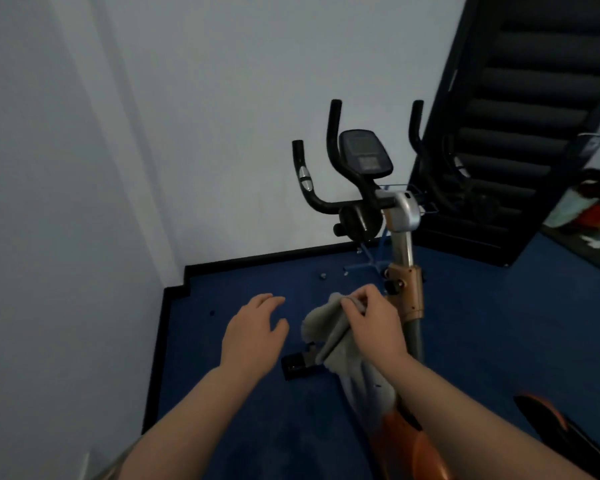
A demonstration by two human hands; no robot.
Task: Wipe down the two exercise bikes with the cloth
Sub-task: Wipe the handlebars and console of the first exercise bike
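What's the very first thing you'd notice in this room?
The exercise bike stands out first, its black handlebars and console rising in front of the pale wall. Just below, the right hand grips a grey cloth beside the bike's post, while the left hand hovers open above the blue carpet.

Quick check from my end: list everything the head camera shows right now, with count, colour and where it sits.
exercise bike: one, black handlebars, silver and copper stem, orange body, centre, near the wall
console: one, black, between the handlebars
cloth: one, grey, hanging in front of the stem
carpet: blue, whole floor
walls: pale, left and behind
dark slatted panel: one, black, upper right
left hand: open, holding nothing, left of the cloth
right hand: pinches the cloth's top
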